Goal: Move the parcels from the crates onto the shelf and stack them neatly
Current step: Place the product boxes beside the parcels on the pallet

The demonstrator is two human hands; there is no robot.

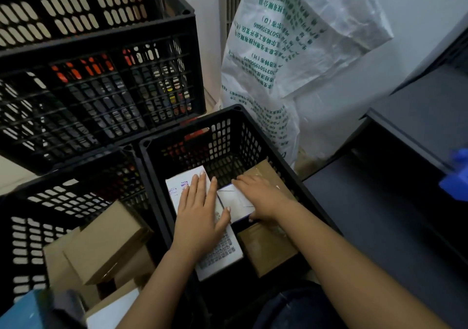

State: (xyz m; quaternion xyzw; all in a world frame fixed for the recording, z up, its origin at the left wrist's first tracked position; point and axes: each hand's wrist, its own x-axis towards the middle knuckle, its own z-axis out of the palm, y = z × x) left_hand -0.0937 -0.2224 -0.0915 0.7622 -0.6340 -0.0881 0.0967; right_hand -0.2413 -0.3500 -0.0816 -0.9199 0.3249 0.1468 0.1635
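The left hand [200, 212] is laid, fingers spread, on the long parcel [219, 255]. At 3 o'clock the small parcel [231, 199] is pinched by the right hand [262, 198].

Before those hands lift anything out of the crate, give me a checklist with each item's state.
1. Left hand grips the long white parcel: not ok; it lies flat on top, fingers straight.
2. Right hand grips the small white parcel: cannot tell; fingers cover it, thumb at its near edge.
3. Nothing lies on either white parcel: ok.
4. Shelf board beside the crate is bare: ok where visible.
5. Way to the shelf is free: cannot tell; a blurred blue thing sits at its edge.
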